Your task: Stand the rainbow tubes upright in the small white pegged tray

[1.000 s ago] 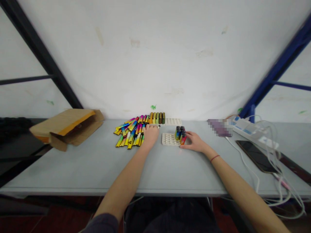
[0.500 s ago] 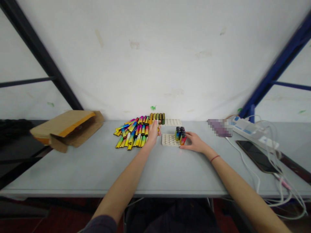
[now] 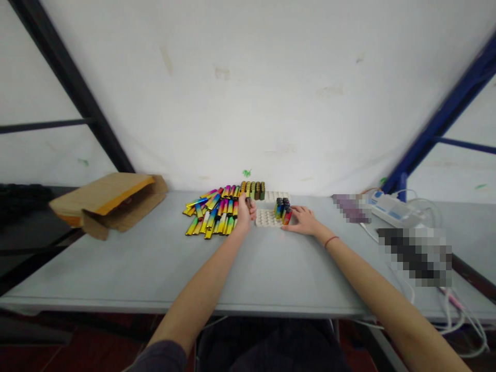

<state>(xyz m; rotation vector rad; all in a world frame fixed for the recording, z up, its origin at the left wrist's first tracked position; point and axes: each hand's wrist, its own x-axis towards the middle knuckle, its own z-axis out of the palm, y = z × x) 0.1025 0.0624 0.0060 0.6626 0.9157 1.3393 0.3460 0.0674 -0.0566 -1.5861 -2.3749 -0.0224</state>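
A heap of shiny rainbow-coloured lighters (image 3: 213, 212) lies on the grey table (image 3: 155, 263). My left hand (image 3: 245, 214) is closed round one lighter, lifted just off the right edge of the heap beside a white holed tray (image 3: 264, 219). Several lighters (image 3: 282, 208) stand upright in the tray's right end. My right hand (image 3: 304, 221) rests against that end of the tray, fingers curled against the standing lighters. A row of upright lighters (image 3: 253, 188) stands behind the heap, with a second white tray (image 3: 276, 196) next to it.
An open cardboard box (image 3: 106, 202) lies on the table's left. A white power strip (image 3: 391, 209) with loose cables (image 3: 461, 315) sits at the right, beside blurred patches. Black and blue frame posts flank a white wall behind.
My left hand has lifted a lighter out of the heap and carried it right, close to the tray. The view has shifted slightly; my right hand stays at the tray.
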